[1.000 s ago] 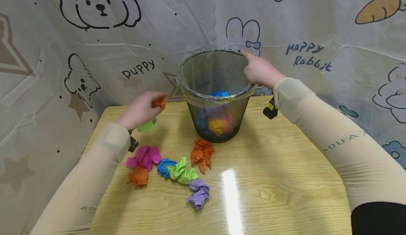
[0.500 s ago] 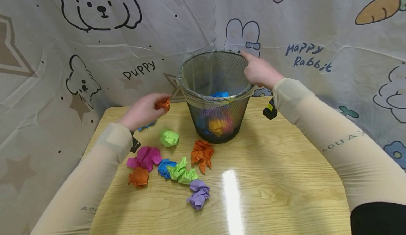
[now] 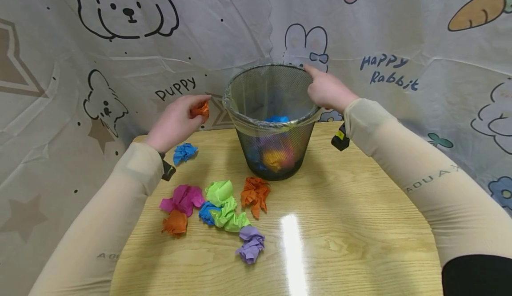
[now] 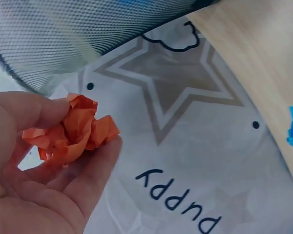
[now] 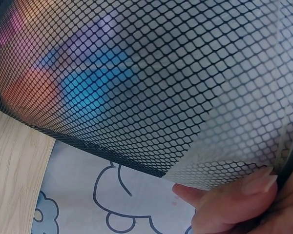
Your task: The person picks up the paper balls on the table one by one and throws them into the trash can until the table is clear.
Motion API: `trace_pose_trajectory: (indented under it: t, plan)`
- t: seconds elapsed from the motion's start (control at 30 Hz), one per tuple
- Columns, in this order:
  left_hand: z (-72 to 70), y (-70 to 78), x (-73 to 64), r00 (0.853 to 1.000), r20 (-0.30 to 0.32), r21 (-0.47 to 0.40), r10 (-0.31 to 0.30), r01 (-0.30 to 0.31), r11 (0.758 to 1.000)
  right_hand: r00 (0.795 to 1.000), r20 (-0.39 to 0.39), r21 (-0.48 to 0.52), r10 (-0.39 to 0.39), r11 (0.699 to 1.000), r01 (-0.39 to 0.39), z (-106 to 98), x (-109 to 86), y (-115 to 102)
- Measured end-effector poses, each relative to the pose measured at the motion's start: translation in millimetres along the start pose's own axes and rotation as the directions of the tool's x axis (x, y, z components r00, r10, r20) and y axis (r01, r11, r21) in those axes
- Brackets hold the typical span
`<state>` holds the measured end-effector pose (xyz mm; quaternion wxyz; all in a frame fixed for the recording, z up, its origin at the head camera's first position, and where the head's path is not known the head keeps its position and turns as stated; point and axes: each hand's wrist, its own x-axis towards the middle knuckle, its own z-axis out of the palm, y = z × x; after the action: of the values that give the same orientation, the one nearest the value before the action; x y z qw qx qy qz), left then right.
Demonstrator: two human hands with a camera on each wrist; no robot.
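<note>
My left hand point(image 3: 176, 120) pinches a crumpled orange paper ball point(image 4: 78, 131) between thumb and fingers, raised left of the bin's rim. My right hand point(image 3: 330, 89) grips the right side of the rim of a black mesh wastebasket point(image 3: 244, 140), its index finger stretched along the edge. A clear plastic liner is folded over that rim. Through the mesh show crumpled papers in blue point(image 5: 85, 87), orange, pink and purple. On the table in front lie a magenta ball point(image 3: 184, 199), orange balls point(image 3: 174, 223), two light green ones point(image 3: 219, 192), a blue one and a purple one point(image 3: 251, 244).
Beneath my left wrist, another blue paper ball point(image 3: 185, 153) lies near the back left of the wooden table point(image 3: 352, 225). A printed cloth point(image 3: 240, 25) hangs close behind the table and on the left.
My left hand has risen with the orange paper ball, uncovering the blue one. A light green ball has rolled from under that hand toward the front, beside the other green one. My right hand stays put.
</note>
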<state>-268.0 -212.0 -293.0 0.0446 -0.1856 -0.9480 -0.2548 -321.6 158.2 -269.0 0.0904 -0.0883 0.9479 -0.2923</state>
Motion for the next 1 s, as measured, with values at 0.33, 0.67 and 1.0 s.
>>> trace_pose_trajectory:
  t: [0.33,0.67,1.0]
  plan:
    - [-18.0,21.5,11.5,0.994,-0.091,0.006,0.062,-0.062,0.998,1.000,0.004,0.016,0.004,1.000,-0.004,0,0.6,1]
    - [-25.4,49.2,27.3,0.982,-0.140,0.025,0.124,-0.122,0.992,1.000,0.002,0.028,0.010,1.000,-0.010,0,0.0,2]
    - [-20.3,73.2,40.6,0.981,-0.092,0.008,0.170,-0.170,0.985,1.000,0.000,0.019,0.011,1.000,-0.011,0,0.6,0]
